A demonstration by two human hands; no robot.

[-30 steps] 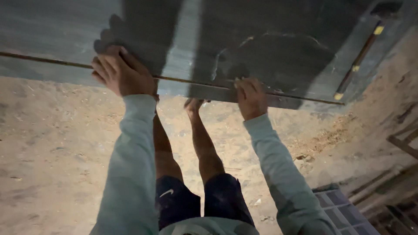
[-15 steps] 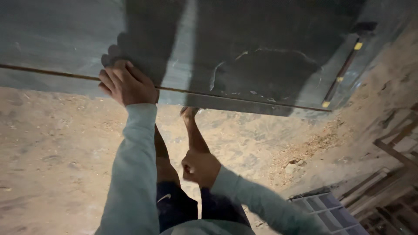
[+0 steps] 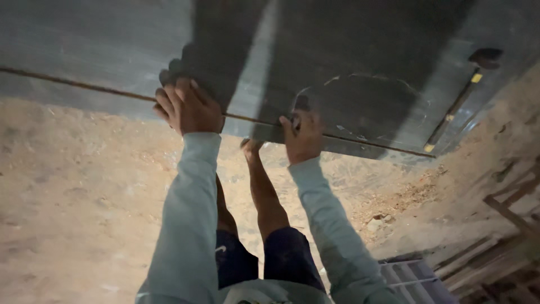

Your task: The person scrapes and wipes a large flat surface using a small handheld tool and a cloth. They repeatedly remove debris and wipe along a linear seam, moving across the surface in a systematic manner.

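A large grey slab (image 3: 349,62) lies on sandy ground, with a thin brown seam line (image 3: 84,85) running near its front edge. My left hand (image 3: 188,107) rests palm down on the slab right at the seam, fingers together and holding nothing. My right hand (image 3: 304,135) sits further right on the same front edge, its fingers curled over the seam. The shadows there hide whether it pinches anything. A faint white curved mark (image 3: 394,87) shows on the slab beyond my right hand. My bare legs and one foot (image 3: 250,147) are below the edge.
Sandy, uneven ground (image 3: 73,191) spreads to the left and front. Small yellow spacers (image 3: 476,77) sit in a joint at the slab's right side. Loose rubble (image 3: 388,217), a grey grid-like panel (image 3: 413,278) and wooden frames (image 3: 506,208) are at the right.
My right hand left the slab's edge, dropped back towards my legs, and now is on the edge again, further left. The left hand stayed in place.
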